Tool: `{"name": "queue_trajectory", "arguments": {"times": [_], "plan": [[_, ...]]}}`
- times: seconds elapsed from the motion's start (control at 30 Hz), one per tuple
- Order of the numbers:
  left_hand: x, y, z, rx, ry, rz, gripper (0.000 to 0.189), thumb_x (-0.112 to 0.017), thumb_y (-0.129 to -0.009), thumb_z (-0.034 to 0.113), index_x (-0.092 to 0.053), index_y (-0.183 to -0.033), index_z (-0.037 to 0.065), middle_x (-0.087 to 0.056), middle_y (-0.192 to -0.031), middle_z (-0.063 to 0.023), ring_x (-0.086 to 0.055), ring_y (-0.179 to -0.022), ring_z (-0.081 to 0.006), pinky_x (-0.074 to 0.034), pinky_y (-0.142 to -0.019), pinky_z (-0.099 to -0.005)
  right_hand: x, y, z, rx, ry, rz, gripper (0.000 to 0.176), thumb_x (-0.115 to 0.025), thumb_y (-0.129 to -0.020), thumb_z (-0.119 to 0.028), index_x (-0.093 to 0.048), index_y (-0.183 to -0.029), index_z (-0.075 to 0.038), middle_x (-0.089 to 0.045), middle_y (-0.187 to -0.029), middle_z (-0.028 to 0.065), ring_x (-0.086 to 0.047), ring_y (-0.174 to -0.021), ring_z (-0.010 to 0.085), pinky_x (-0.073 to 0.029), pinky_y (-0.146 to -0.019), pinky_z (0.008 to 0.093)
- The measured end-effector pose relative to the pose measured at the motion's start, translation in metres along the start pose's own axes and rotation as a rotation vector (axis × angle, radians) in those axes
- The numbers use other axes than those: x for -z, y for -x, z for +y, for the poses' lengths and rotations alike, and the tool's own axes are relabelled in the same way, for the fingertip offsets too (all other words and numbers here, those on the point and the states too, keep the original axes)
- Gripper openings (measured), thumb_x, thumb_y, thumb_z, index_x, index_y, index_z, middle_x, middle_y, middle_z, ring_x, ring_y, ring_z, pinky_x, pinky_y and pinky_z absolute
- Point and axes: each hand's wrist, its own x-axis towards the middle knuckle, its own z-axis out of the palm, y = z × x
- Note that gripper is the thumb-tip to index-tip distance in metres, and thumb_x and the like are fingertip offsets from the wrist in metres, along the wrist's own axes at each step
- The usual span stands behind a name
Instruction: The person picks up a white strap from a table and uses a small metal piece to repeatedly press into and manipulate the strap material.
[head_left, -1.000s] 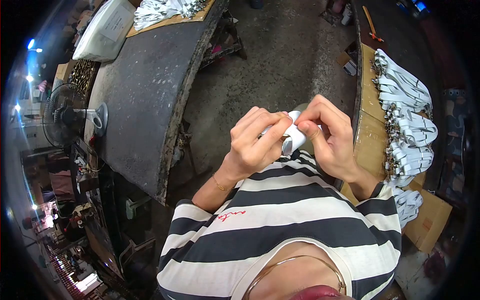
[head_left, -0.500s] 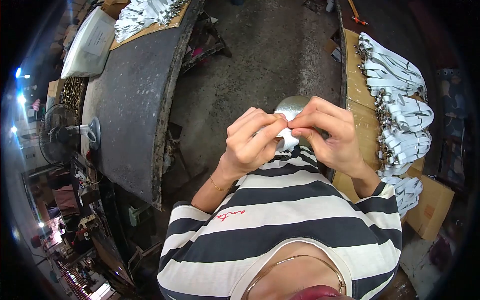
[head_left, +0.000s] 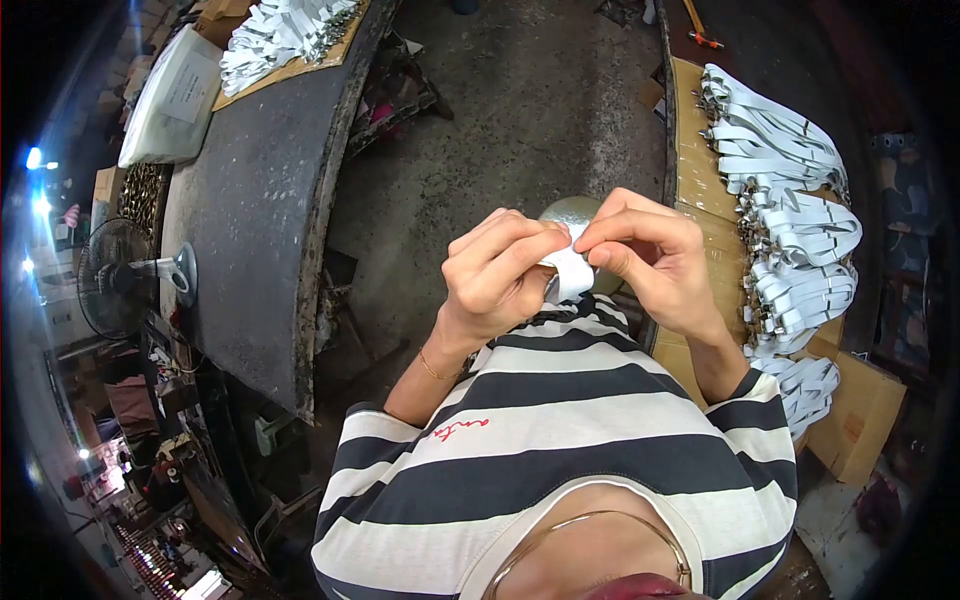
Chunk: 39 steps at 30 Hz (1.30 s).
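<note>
Head view: left hand and right hand are pinching one flat, curled white strap before one rounded, silvery disc.

Workshop: scuffed worktable, bundled white straps

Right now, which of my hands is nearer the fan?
Left. The left hand is across the dark table from the fan; the right hand is farther, beyond the left.
</note>
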Motion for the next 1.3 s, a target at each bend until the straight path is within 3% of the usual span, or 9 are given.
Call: {"name": "queue_trajectory", "arguments": {"times": [0.13,0.3,0.4,0.5,0.8,0.93,1.03,1.1,1.3], "plan": [[-0.008,-0.004,0.002,-0.018,-0.018,-0.023,0.032,-0.063,-0.056,-0.013,-0.067,-0.086,-0.003,-0.066,-0.078,-0.0121,-0.063,-0.062,-0.0253,-0.051,-0.056,-0.0329,0.006,0.000,-0.006,0.285,0.432,-0.023,0.011,-0.068,-0.080,0.007,-0.069,-0.090,0.003,-0.059,-0.078,0.0107,-0.060,-0.068,0.0168,-0.048,-0.059,0.0276],[-0.015,-0.001,-0.002,-0.051,-0.081,-0.004,0.031,-0.062,-0.056,-0.013,-0.065,-0.086,-0.004,-0.065,-0.077,-0.0129,-0.062,-0.060,-0.0257,-0.050,-0.055,-0.0335,-0.001,-0.002,0.009,0.208,0.411,0.072,0.003,-0.066,-0.086,0.001,-0.067,-0.088,0.003,-0.057,-0.077,0.0085,-0.056,-0.066,0.0153,-0.044,-0.059,0.0281],[-0.015,0.004,-0.001,-0.036,-0.077,0.033,0.031,-0.063,-0.057,-0.013,-0.066,-0.087,-0.004,-0.065,-0.077,-0.0128,-0.063,-0.062,-0.0256,-0.050,-0.055,-0.0332,0.001,0.000,0.017,-0.179,-0.249,0.034,0.016,-0.057,-0.099,-0.010,-0.065,-0.097,0.004,-0.060,-0.087,0.0017,-0.055,-0.079,0.0073,-0.046,-0.071,0.0244],[-0.014,0.006,-0.002,-0.030,-0.046,0.076,0.032,-0.063,-0.057,-0.013,-0.067,-0.087,-0.004,-0.066,-0.078,-0.0126,-0.064,-0.063,-0.0255,-0.051,-0.056,-0.0329,0.002,0.002,0.014,-0.189,-0.349,0.022,0.016,-0.059,-0.098,-0.010,-0.065,-0.097,0.004,-0.062,-0.091,0.0028,-0.058,-0.081,0.0080,-0.048,-0.075,0.0236],[0.011,0.010,-0.002,-0.063,-0.034,0.051,0.032,-0.062,-0.058,-0.013,-0.067,-0.088,-0.004,-0.067,-0.080,-0.0134,-0.065,-0.064,-0.0258,-0.052,-0.058,-0.0333,-0.021,-0.006,-0.007,0.324,0.496,0.030,0.013,-0.071,-0.075,0.011,-0.069,-0.086,0.004,-0.061,-0.078,0.0104,-0.062,-0.069,0.0203,-0.050,-0.060,0.0288],[0.028,0.016,-0.006,-0.066,-0.083,0.051,0.034,-0.062,-0.058,-0.013,-0.067,-0.090,-0.004,-0.067,-0.081,-0.0134,-0.065,-0.064,-0.0259,-0.051,-0.056,-0.0333,-0.047,-0.012,0.001,0.356,0.499,0.066,0.009,-0.070,-0.077,0.008,-0.068,-0.084,0.003,-0.061,-0.078,0.0102,-0.061,-0.068,0.0189,-0.048,-0.059,0.0289],[0.050,0.021,-0.008,-0.064,-0.112,0.074,0.033,-0.063,-0.059,-0.013,-0.067,-0.090,-0.003,-0.067,-0.081,-0.0132,-0.065,-0.064,-0.0256,-0.051,-0.056,-0.0331,-0.069,-0.019,0.010,0.131,0.308,0.091,0.002,-0.068,-0.085,0.003,-0.066,-0.085,0.004,-0.061,-0.078,0.0072,-0.060,-0.070,0.0141,-0.047,-0.061,0.0260],[0.065,0.023,-0.009,-0.063,-0.125,0.090,0.033,-0.063,-0.059,-0.013,-0.067,-0.090,-0.003,-0.067,-0.081,-0.0131,-0.065,-0.064,-0.0253,-0.051,-0.056,-0.0329,-0.081,-0.028,0.018,-0.142,-0.374,0.053,0.010,-0.064,-0.092,-0.004,-0.065,-0.087,0.004,-0.061,-0.079,0.0038,-0.058,-0.072,0.0101,-0.047,-0.064,0.0239],[0.108,0.037,-0.006,-0.048,-0.118,0.148,0.031,-0.062,-0.060,-0.017,-0.068,-0.089,-0.006,-0.068,-0.078,-0.0156,-0.068,-0.066,-0.0256,-0.053,-0.056,-0.0299,-0.110,-0.041,0.006,-0.022,-0.167,-0.118,0.008,-0.067,-0.090,-0.002,-0.069,-0.094,0.005,-0.064,-0.087,0.0076,-0.060,-0.074,0.0104,-0.049,-0.064,0.0235]]}}
